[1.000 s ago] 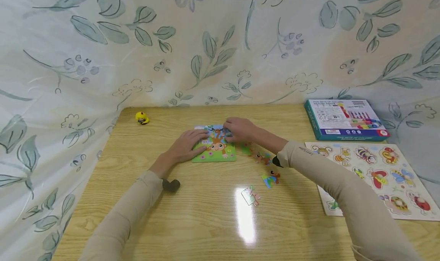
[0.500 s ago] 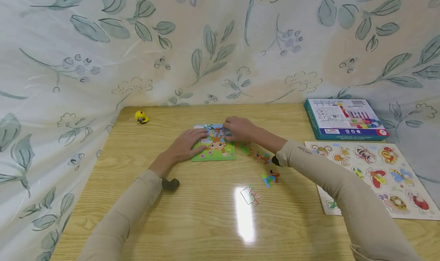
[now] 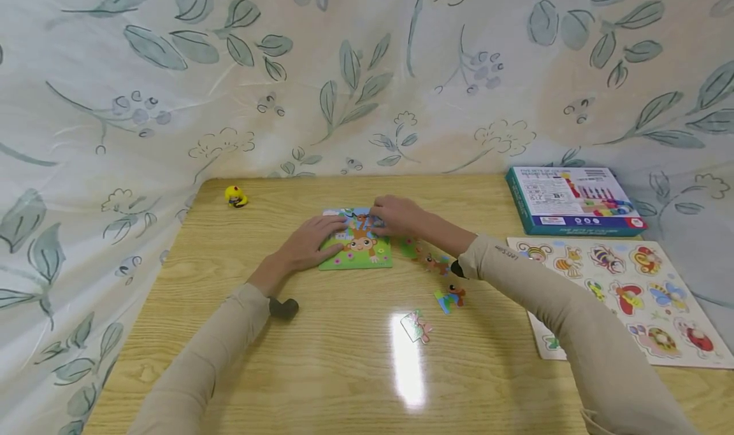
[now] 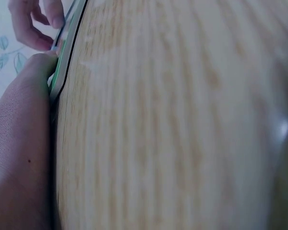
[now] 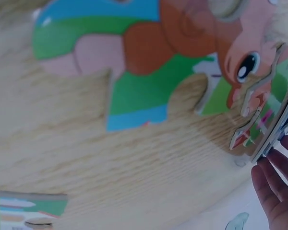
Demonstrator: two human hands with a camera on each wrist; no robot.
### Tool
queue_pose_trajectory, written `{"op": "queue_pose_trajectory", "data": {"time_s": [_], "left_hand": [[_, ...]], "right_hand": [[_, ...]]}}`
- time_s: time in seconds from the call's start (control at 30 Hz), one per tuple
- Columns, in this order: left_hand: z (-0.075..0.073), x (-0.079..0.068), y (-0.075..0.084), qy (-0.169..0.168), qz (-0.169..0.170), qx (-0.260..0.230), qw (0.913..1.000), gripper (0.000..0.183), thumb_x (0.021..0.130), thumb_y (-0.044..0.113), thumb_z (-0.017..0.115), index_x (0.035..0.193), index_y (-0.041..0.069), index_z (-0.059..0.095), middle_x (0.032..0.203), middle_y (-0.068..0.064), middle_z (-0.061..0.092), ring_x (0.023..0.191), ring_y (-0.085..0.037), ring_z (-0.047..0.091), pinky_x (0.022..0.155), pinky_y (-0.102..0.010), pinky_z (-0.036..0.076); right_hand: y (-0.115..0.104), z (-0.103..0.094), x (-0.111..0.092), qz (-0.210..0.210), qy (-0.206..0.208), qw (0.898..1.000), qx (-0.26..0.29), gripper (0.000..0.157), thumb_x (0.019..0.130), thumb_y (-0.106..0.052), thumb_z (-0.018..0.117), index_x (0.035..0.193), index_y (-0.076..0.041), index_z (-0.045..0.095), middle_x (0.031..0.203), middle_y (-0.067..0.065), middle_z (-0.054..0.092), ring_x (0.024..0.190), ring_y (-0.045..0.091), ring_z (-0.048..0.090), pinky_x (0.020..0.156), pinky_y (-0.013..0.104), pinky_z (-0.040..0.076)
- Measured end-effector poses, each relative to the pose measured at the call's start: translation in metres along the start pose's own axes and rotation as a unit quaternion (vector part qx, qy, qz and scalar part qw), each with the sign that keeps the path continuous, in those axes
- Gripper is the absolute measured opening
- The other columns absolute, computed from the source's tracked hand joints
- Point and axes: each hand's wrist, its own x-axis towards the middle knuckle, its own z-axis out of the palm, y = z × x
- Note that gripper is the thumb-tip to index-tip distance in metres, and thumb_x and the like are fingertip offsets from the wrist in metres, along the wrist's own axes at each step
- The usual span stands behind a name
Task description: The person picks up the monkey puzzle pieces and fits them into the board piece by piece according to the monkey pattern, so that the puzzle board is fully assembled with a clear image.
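Note:
A square monkey jigsaw puzzle [image 3: 361, 256] lies on the wooden table, assembled in its frame with a green lower part. My left hand [image 3: 306, 242] rests on its left side, fingers laid over the edge and thumb along the lower part. At the upper right corner my right hand [image 3: 398, 215] curls its fingers down and pinches a bluish puzzle piece [image 3: 376, 222], mostly hidden under the fingers. In the left wrist view the right hand's fingers [image 4: 53, 12] reach down to the puzzle's edge, opposite the left thumb. The right wrist view shows the right fingertips [image 5: 269, 165] right at the board.
Loose puzzle pieces lie right of the board: a monkey piece [image 3: 437, 264], a blue-green one [image 3: 450, 298] and a pale one [image 3: 417, 327] nearer the front. Farther right are an insect puzzle board [image 3: 659, 317] and a teal-edged box [image 3: 576, 199]. A yellow toy figure [image 3: 236, 196] stands back left.
Both hands stay almost in place. The right fingers shift very slightly left at the puzzle's upper right corner. The loose pieces lie as before.

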Motion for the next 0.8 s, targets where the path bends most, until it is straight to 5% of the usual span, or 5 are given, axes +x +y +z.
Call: {"op": "queue_pose_trajectory", "data": {"time_s": [0.27,0.8], "left_hand": [[-0.004,0.0,0.0,0.001,0.007,0.001,1.0,0.055,0.098,0.052,0.046,0.144,0.023,0.044,0.154,0.003,0.04,0.145,-0.024,0.033,0.12,-0.049,0.025],[-0.003,0.0,-0.001,-0.003,0.006,-0.001,1.0,0.056,0.098,0.053,0.045,0.145,0.024,0.043,0.155,0.004,0.038,0.146,-0.021,0.031,0.122,-0.046,0.023]], "right_hand": [[-0.007,-0.008,0.003,-0.021,-0.029,0.999,-0.004,0.024,0.095,-0.026,0.059,0.108,-0.008,0.067,0.097,0.009,0.062,0.085,0.021,0.057,0.073,0.034,0.053],[-0.01,-0.018,0.006,-0.034,-0.077,0.996,-0.042,0.029,0.099,-0.026,0.054,0.112,-0.004,0.069,0.099,0.01,0.064,0.087,0.022,0.059,0.076,0.033,0.055]]}}
